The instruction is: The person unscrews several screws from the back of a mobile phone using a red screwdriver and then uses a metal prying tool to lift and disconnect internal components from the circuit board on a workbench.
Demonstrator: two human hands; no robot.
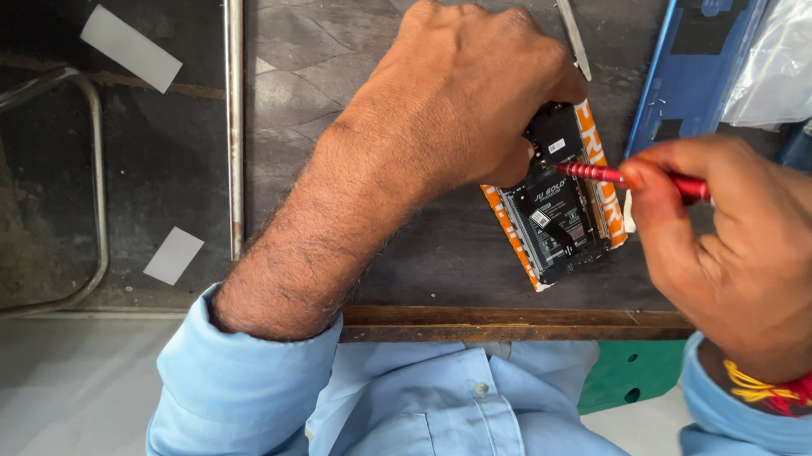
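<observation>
Two hands: right hand (750, 242) aims red screwdriver (626, 177) leftward, near-horizontal, into opened phone (557, 213).

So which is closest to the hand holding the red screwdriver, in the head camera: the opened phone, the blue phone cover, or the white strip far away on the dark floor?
From the right hand:
1. Opened phone, just left of it.
2. Blue phone cover, above it.
3. White strip, far upper left.

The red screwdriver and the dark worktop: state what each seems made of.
Slim red screwdriver in the right hand: probably anodised metal, going by its ribbed, glossy shaft. Dark worktop: seemingly a worn rubbery or leathery sheet, matt and creased, over a wooden edge.
</observation>
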